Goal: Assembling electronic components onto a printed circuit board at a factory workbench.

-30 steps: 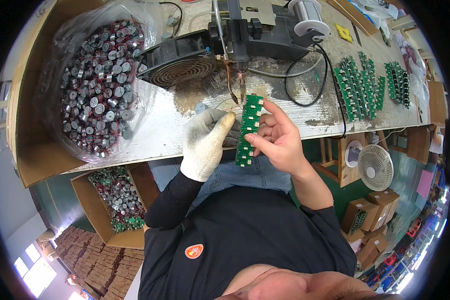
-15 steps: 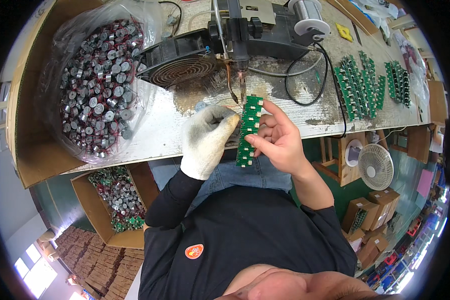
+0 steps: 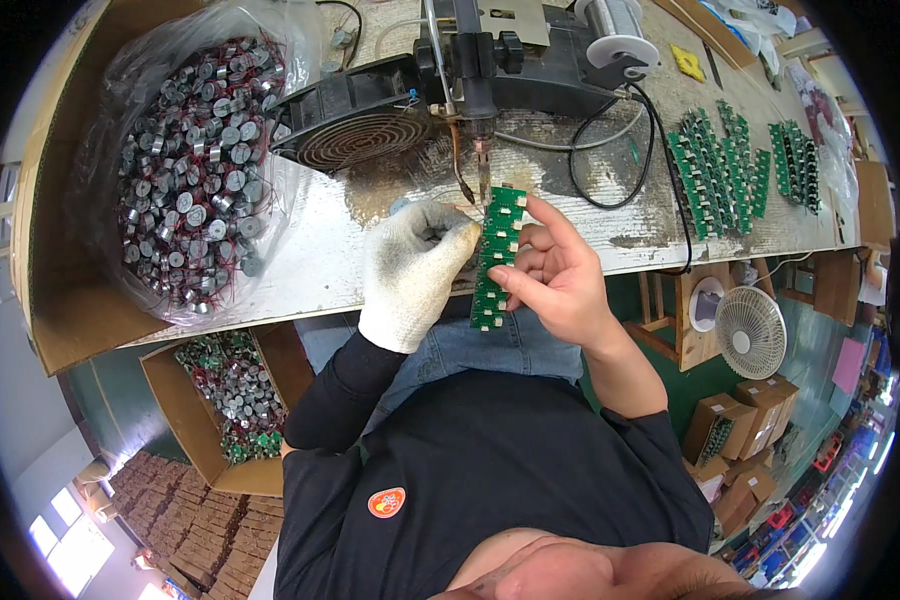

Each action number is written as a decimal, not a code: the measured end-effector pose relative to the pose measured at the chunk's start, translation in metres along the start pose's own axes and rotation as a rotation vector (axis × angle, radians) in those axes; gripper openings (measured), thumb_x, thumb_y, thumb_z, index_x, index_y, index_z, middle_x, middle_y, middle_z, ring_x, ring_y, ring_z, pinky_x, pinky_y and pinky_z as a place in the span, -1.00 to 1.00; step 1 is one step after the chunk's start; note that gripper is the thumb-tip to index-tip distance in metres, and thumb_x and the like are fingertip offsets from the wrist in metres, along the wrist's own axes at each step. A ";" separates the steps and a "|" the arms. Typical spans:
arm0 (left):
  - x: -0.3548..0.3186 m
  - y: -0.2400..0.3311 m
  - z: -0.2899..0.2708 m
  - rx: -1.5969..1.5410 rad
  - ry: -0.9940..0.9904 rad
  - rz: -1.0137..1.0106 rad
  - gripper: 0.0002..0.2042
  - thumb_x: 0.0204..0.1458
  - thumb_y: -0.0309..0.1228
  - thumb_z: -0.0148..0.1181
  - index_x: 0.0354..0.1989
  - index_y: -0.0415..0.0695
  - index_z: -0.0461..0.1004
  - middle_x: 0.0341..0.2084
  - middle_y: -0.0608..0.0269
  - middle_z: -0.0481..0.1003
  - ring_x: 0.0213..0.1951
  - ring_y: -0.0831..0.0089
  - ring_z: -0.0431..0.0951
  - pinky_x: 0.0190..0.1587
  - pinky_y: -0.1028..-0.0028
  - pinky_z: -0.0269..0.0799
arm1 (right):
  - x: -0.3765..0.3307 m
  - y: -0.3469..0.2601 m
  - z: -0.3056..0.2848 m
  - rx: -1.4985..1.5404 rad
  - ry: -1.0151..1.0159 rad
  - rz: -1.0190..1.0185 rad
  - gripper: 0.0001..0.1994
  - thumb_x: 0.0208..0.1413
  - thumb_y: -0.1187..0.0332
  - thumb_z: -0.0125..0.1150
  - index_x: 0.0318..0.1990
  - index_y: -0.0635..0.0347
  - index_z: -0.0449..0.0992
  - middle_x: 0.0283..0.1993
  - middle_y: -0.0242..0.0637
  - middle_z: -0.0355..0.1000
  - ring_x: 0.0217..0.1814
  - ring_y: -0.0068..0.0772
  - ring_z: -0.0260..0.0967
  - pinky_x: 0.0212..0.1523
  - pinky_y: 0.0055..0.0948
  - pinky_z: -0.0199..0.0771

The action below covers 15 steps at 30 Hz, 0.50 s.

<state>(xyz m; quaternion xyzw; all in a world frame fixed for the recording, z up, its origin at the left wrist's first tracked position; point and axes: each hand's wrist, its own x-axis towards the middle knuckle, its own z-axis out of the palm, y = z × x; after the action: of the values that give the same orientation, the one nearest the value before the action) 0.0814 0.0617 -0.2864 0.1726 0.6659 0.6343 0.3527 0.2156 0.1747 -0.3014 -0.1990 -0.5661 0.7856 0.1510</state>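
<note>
"Two questions: what do you hold, and where is it?"

"With my bare right hand (image 3: pixel 560 275) I hold one green circuit board (image 3: pixel 498 258), gripped at its right edge between thumb and fingers. It points lengthwise away from me. Its far end is just beside the soldering tip (image 3: pixel 484 172), and its near end reaches past the front edge of the white table (image 3: pixel 328 265)."

"And the left one?"

"My gloved left hand (image 3: pixel 415 272) is closed into a narrow pinch, close by the left edge of the board. Whether something thin is between its fingertips, I cannot tell."

"How much open room do you have?"

"On the left, one bare strip lies between my glove and the plastic bag (image 3: pixel 288 215) of small metal cylinders (image 3: pixel 195 185). On the right, a bare part continues along the front edge up to the black cable (image 3: pixel 615 207); other green boards (image 3: pixel 718 180) lie beyond. Ahead it is tight, with the black fan (image 3: pixel 355 138) near."
</note>
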 end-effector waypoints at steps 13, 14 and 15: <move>-0.001 -0.006 -0.009 -0.001 -0.030 -0.076 -0.86 0.06 -0.48 0.18 -0.28 -0.30 0.48 -0.40 0.27 0.52 -0.36 0.59 0.48 -0.28 0.59 0.39 | 0.003 0.002 0.006 -0.014 0.012 0.040 -0.29 0.02 0.63 0.24 0.32 0.31 0.03 -0.16 -0.16 0.41 -0.37 -0.58 0.44 -0.50 -0.62 0.50; -0.001 -0.002 -0.009 -0.017 -0.047 -0.063 -0.86 0.06 -0.48 0.18 -0.28 -0.30 0.48 -0.40 0.27 0.52 -0.37 0.59 0.48 -0.28 0.58 0.40 | 0.003 0.002 0.006 -0.014 0.018 0.043 -0.29 0.02 0.64 0.24 0.32 0.30 0.03 -0.17 -0.16 0.41 -0.38 -0.58 0.43 -0.50 -0.61 0.49; -0.001 0.003 -0.009 -0.030 -0.060 -0.049 -0.86 0.05 -0.47 0.18 -0.28 -0.30 0.49 -0.40 0.26 0.52 -0.37 0.58 0.49 -0.29 0.58 0.40 | 0.002 0.003 0.006 -0.010 0.021 0.046 -0.29 0.01 0.64 0.24 0.32 0.30 0.03 -0.17 -0.16 0.41 -0.39 -0.57 0.43 -0.50 -0.61 0.49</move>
<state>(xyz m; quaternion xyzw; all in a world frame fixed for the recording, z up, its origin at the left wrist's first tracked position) 0.0755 0.0552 -0.2836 0.1700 0.6493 0.6301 0.3905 0.2105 0.1697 -0.3027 -0.2207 -0.5639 0.7837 0.1378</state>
